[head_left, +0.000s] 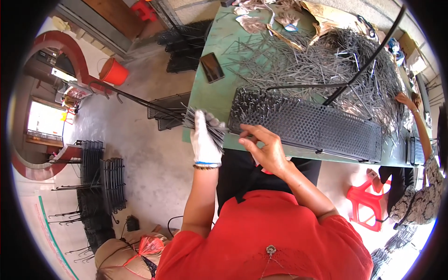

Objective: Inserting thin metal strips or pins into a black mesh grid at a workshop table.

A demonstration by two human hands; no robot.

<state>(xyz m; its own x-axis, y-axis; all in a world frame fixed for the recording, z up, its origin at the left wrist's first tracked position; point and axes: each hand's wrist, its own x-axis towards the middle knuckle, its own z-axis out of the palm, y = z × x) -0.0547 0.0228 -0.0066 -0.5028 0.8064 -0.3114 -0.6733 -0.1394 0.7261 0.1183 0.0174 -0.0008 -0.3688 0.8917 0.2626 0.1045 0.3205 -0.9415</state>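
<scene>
My left hand (205,140), in a white glove, is closed around a bundle of thin grey metal rods (217,135). Just right of it, my bare right hand (268,147) has its thumb and index finger apart, with no rod visible between them. Both hands are at the near left corner of a long black perforated metal rack (322,123) on the green table (212,95). Short rods (252,105) stand upright in the holes at the rack's left end; farther right the holes show bare.
Loose rods (298,65) lie heaped behind the rack. A dark phone-like slab (212,67) lies near the table's left edge. Long black bars (368,60) cross above the rack. Another person's hand (406,100) reaches in at right. Black racks (112,186) and a red bucket (113,72) stand left.
</scene>
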